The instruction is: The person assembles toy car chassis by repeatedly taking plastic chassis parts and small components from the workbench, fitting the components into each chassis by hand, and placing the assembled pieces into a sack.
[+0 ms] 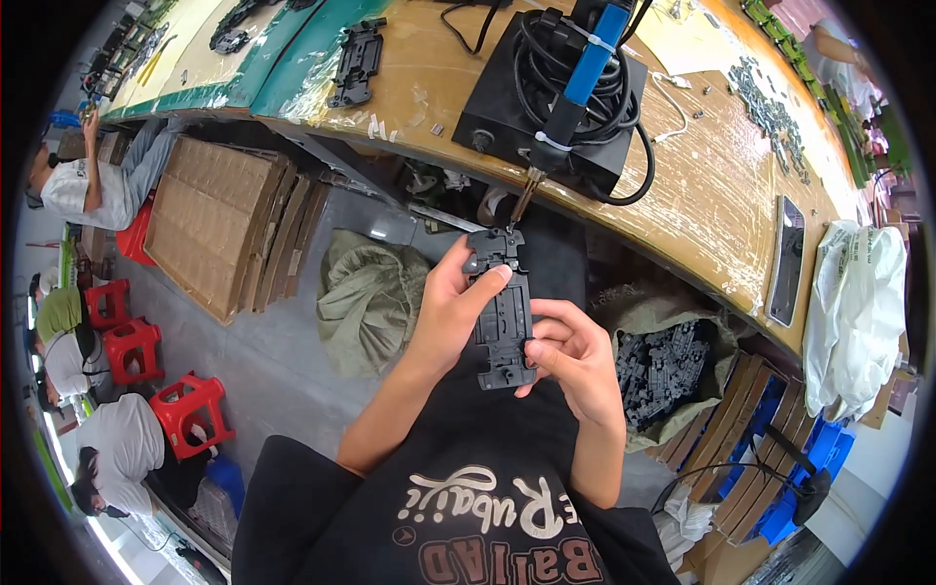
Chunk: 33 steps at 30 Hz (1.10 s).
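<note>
Both hands hold a long black plastic chassis [503, 322], flat and frame-like, in front of my body. My left hand [450, 307] is closed on its far end, with the thumb pressed on top near a small screw-like spot. My right hand [577, 363] pinches the right edge near the close end. Just beyond the far end hangs the metal tip [526, 198] of a soldering-iron-like tool with a blue and black handle [597, 60]. The tip meets or nearly meets the chassis; I cannot tell which. White ties fasten the tool to a black box [486, 109] with coiled cables.
Another black chassis [358, 64] lies on the worn wooden bench [429, 88]. A phone [786, 263] and a white plastic bag [856, 312] are at its right edge. Below stand a sack of black parts [665, 369] and a green sack [369, 292]. Cardboard [207, 224] and red stools [192, 414] are left.
</note>
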### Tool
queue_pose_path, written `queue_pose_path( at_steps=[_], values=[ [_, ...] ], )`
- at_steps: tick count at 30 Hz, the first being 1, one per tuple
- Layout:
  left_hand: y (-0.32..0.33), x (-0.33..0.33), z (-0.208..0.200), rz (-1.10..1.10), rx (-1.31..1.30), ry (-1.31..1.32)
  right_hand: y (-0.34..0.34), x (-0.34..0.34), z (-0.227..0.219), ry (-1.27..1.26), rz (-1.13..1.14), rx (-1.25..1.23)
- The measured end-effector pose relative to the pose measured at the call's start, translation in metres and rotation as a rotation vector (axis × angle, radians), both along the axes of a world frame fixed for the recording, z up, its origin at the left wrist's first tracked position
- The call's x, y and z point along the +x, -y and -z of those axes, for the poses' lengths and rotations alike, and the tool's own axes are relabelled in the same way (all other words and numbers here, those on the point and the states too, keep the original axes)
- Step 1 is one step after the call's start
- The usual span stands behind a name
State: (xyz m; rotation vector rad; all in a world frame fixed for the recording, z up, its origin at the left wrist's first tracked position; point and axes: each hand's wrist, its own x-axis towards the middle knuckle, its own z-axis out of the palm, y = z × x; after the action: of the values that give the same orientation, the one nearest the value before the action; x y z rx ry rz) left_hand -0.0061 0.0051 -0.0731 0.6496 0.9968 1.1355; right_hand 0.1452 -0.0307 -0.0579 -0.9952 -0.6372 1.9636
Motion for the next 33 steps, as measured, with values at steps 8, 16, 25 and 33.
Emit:
queue_pose_path(
  at_steps=[8,16,25,33],
  values=[
    [-0.001,0.0,-0.001,-0.011,0.01,0.021,-0.001,-0.002,-0.004,0.029,0.003,0.036],
    [-0.002,-0.004,0.0,0.038,0.128,-0.168,-0.001,-0.001,0.002,0.028,-0.02,-0.003],
    [-0.006,-0.006,0.011,0.036,0.123,-0.202,-0.007,-0.003,0.008,0.017,-0.035,-0.015],
    [-0.008,-0.005,0.0,0.029,0.106,-0.172,-0.007,-0.003,-0.001,0.014,-0.008,0.025]
  ],
)
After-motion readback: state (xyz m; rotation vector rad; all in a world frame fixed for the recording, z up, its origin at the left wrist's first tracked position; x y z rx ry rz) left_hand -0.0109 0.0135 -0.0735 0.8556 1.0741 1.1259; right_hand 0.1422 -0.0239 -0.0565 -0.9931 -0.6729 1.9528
